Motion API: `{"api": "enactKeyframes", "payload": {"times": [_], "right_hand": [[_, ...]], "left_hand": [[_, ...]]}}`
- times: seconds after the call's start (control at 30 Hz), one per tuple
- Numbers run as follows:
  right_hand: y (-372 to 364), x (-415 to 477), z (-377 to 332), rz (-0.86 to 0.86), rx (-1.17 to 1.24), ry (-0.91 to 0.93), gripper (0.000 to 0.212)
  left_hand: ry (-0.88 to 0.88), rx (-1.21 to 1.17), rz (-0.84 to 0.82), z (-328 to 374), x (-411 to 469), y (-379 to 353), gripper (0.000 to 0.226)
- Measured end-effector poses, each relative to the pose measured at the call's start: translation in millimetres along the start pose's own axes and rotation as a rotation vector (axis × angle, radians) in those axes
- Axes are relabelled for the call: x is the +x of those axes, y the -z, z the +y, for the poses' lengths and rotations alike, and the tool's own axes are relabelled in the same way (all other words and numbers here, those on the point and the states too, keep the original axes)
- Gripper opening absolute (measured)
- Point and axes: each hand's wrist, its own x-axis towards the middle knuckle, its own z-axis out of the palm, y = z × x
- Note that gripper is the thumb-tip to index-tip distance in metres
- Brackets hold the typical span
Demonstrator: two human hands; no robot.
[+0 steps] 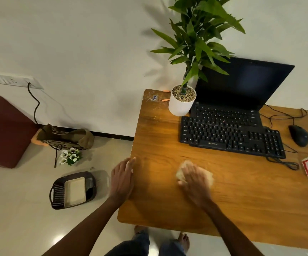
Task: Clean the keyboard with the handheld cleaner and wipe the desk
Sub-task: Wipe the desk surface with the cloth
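Desk (168, 126) wipe is the step in hand, as I read it. A pale, crumpled cloth (207, 177) lies under the right hand (195, 183). Its fingers look flat and spread on top, pressing rather than clutching, though blur softens them. The left hand (121, 179) rests palm-down on the desk's left edge, fingers straight, holding nothing.

The keyboard (231, 138) sits beyond the right fingertips and a little to their right, apart from the cloth, with bare wood between. Its long axis runs left to right across the desk. The right hand is the nearer one. I cannot pick out the handheld cleaner.

I judge the next stroke should run along the keyboard's front edge, short of its cable (282, 163).
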Motion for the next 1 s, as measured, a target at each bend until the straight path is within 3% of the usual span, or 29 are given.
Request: {"api": "enactKeyframes", "payload": {"times": [0.1,0.23,0.3,0.43,0.67,0.73,1.0], "right_hand": [[11.2,-43.6,62.6,0.122,0.174,-0.447,0.095],[-3.4,-91.5,64.5,0.308,0.368,-1.032,0.068],[-10.6,-92.0,33.5,0.328,0.481,-1.192,0.067],[-34.5,-67.5,-53.4,0.265,0.370,-0.990,0.068],[-58.4,-32.3,-169.0,0.202,0.135,-0.423,0.072],[-68.9,-33.4,-187.5,0.133,0.060,-0.243,0.072],[-76.0,-59.6,-183.5,-0.063,0.012,0.266,0.066]], "left_hand": [[-0.025,0.008,-0.031,4.0,-4.6,-7.6,0.049],[-0.048,0.001,-0.020,8.1,-14.3,-15.1,0.047],[-0.058,-0.004,-0.023,10.6,-21.6,-20.2,0.044],[-0.080,-0.007,-0.028,14.1,-32.1,-24.8,0.043],[0.040,-0.033,0.096,-5.2,-37.3,-10.3,0.045],[0.109,-0.026,0.162,-12.4,-38.6,-5.6,0.031],[0.216,-0.089,0.292,-33.6,-39.5,7.4,0.039]]}}
